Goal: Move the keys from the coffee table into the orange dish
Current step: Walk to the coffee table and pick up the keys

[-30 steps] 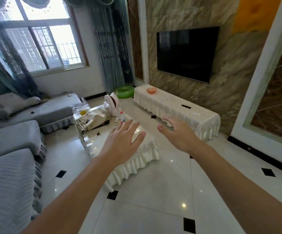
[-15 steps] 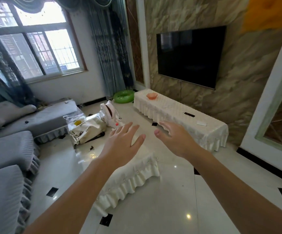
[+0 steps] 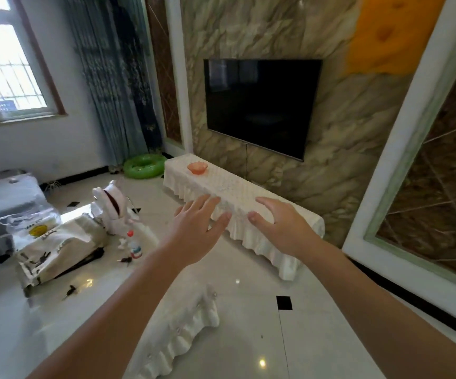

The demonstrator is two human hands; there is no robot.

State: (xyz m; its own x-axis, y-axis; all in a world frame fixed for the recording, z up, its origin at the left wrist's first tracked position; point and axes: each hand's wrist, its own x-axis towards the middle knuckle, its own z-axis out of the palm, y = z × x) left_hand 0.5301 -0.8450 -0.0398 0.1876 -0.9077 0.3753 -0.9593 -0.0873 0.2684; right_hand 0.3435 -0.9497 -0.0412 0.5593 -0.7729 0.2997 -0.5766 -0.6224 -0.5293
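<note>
The orange dish (image 3: pixel 197 168) stands on the far left end of the long white-covered TV bench (image 3: pixel 237 198). A small dark bunch that looks like the keys (image 3: pixel 126 260) lies on the glossy coffee table (image 3: pixel 98 294), beside a little bottle. My left hand (image 3: pixel 196 231) and my right hand (image 3: pixel 280 227) are stretched out in front of me, fingers spread and holding nothing. Both hover above the floor between the coffee table and the bench. The keys are left of and below my left hand, well apart from it.
The coffee table also carries a printed bag (image 3: pixel 54 253), a white backpack (image 3: pixel 109 212), a small bottle (image 3: pixel 133 244) and another small dark item (image 3: pixel 69 290). Its frilled skirt (image 3: pixel 180 329) hangs below my left forearm. A green swim ring (image 3: pixel 144 166) lies by the curtain; a grey sofa (image 3: pixel 2 203) stands left.
The view has moved closer and swung right toward the TV wall. Both empty hands now overlap the bench's front edge, and the coffee table has slid to the lower left.
</note>
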